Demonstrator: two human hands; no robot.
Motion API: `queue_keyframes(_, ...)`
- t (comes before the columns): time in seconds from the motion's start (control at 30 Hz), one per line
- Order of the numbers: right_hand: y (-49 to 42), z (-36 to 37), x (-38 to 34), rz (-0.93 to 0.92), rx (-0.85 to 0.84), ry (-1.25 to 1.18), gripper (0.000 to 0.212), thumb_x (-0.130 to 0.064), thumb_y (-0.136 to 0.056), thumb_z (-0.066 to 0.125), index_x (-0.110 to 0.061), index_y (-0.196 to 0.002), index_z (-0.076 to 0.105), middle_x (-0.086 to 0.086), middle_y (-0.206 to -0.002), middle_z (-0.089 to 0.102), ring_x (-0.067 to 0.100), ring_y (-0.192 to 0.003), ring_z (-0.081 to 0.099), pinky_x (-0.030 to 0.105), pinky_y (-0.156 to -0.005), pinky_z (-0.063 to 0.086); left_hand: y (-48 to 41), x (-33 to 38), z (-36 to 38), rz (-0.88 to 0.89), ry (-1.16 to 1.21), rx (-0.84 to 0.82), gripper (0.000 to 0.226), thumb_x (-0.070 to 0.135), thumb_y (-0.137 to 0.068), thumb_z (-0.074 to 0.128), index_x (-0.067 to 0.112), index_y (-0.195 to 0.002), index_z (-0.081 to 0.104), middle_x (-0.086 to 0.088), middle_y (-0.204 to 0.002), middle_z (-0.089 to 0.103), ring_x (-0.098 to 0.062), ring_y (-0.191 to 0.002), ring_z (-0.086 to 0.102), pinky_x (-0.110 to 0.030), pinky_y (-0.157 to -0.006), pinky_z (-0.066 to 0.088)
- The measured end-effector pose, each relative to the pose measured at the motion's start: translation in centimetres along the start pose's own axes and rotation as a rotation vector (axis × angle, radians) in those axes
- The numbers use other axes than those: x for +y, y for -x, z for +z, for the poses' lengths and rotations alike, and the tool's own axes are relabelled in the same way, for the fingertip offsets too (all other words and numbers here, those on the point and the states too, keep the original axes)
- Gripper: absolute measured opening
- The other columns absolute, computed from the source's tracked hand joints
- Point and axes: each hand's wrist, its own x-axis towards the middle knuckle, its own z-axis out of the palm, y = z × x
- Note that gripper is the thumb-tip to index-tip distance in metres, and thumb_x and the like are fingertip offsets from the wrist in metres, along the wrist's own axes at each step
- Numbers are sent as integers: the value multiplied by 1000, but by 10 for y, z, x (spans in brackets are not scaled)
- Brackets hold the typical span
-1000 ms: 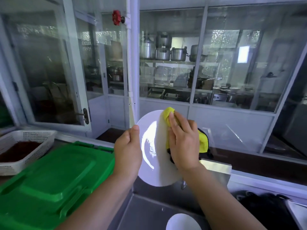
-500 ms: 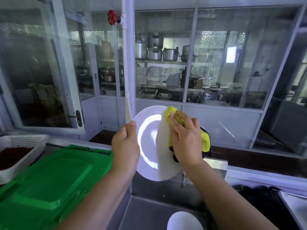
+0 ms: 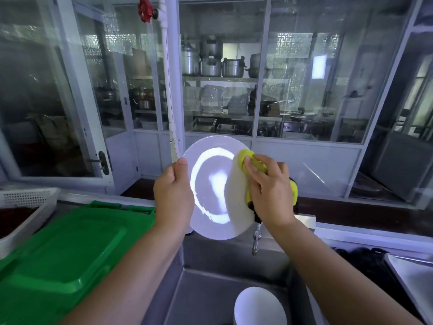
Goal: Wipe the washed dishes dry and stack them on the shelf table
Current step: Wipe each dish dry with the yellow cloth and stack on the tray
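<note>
the plate (image 3: 210, 191) is held up in the air over the steel sink (image 3: 206, 299), with open room all around its round edge. the glass wall (image 3: 304, 90) stands well behind it. a green plastic lid (image 3: 65, 254) lies left of the sink. the plate is white, smooth and shiny. the cloth (image 3: 246, 158) is yellow, soft and bunched up. the left hand (image 3: 173, 198) grips the plate's left edge. the right hand (image 3: 269, 195) holds the cloth and presses it on the plate's right edge, near the top.
</note>
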Motion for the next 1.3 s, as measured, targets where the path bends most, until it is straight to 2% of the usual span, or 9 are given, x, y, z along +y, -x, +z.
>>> queue_keyframes(0.2, 41, 9, -37, 18, 5, -61, 42, 1, -76, 61, -15, -113, 72, 6, -114, 65, 32, -78, 50, 36, -66, 52, -11, -2, 8, -30, 31, 65, 39, 41, -99, 44, 21, -66, 51, 2, -67, 54, -16, -64, 48, -29, -64, 39)
queue_keyframes(0.33, 68, 13, -70, -144, -56, -199, 51, 8, -70, 67, -19, -112, 72, -1, -117, 64, 27, -77, 50, 32, -68, 47, -15, -2, 11, -22, 27, 85, 38, 38, -100, 42, 21, -68, 50, 2, -67, 50, -12, -62, 43, -28, -60, 38)
queue_keyframes(0.57, 60, 5, -1, -131, -66, -103, 38, 2, -81, 66, -15, -114, 72, 4, -119, 64, 25, -86, 46, 34, -76, 46, -22, -5, 1, 48, -43, 18, 47, 42, -100, 41, 3, -76, 50, -9, -73, 54, -20, -68, 47, -32, -64, 38)
queue_keyframes(0.7, 18, -1, 22, -72, -11, 1, 33, -10, -90, 51, -12, -116, 71, 13, -116, 64, 31, -86, 49, 31, -80, 44, -13, -10, 3, 57, -109, -80, 52, 43, -99, 41, -4, -80, 52, -23, -74, 56, -22, -69, 50, -34, -65, 38)
queue_keyframes(0.83, -12, 3, -3, -112, 27, -20, 39, -8, -90, 45, -3, -124, 63, 22, -119, 58, 35, -89, 49, 29, -86, 35, 4, -3, 16, 77, -146, -111, 49, 36, -100, 43, 13, -57, 34, -1, -53, 38, -21, -58, 35, -33, -58, 28)
queue_keyframes(0.97, -16, 9, -39, -83, 65, -122, 42, -10, -95, 44, -1, -135, 52, 26, -125, 52, 35, -97, 46, 31, -90, 34, 11, -3, 26, 158, -214, -160, 43, 37, -100, 44, 21, -60, 44, 4, -53, 43, -14, -54, 40, -32, -56, 32)
queue_keyframes(1.13, -23, 3, -32, -123, 54, -33, 47, -17, -96, 41, -7, -143, 40, 19, -132, 50, 34, -95, 44, 39, -87, 38, 11, -6, 17, 205, -141, -215, 43, 39, -96, 50, 4, -72, 49, -16, -62, 50, -21, -58, 42, -35, -60, 36)
queue_keyframes(1.2, -23, 0, -22, -34, 64, 53, 50, -22, -96, 39, -10, -144, 40, 16, -132, 51, 32, -97, 42, 42, -85, 37, 12, -6, 12, 194, -94, -192, 46, 42, -94, 49, -1, -77, 51, -23, -68, 52, -27, -61, 42, -35, -61, 36)
queue_keyframes(1.3, -14, -5, -6, 114, 20, 68, 52, -28, -98, 33, -12, -147, 37, 15, -132, 49, 31, -103, 39, 43, -89, 37, 10, -4, 5, 201, -76, -160, 45, 36, -98, 49, -6, -81, 50, -31, -78, 52, -21, -63, 43, -33, -61, 34)
